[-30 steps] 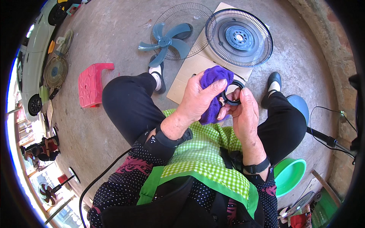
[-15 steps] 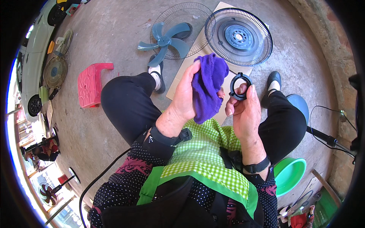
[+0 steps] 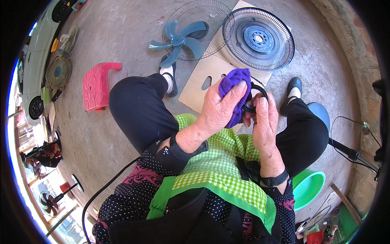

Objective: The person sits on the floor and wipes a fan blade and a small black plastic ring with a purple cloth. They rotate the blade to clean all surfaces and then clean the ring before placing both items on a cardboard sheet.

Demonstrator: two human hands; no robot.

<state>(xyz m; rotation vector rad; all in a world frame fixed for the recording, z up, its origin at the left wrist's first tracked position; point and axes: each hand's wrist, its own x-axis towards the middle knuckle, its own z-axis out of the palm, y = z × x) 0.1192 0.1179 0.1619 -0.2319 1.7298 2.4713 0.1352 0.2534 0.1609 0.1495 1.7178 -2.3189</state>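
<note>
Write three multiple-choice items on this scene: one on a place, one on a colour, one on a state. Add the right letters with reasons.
1. Where does the red stool lie?
A. on the floor to the person's left
B. on the cardboard
C. in the green basin

2. What colour is the cloth in the left hand?
A. yellow
B. purple
C. white

3. How is the black ring held?
A. lying loose on the floor
B. hanging from the fan grille
C. gripped by the right hand, cloth pressed on it

Answers:
1 A, the stool lies tipped on the concrete left of the left knee.
2 B, the bunched cloth is purple.
3 C, the right fingers hold the ring against the cloth.
</note>
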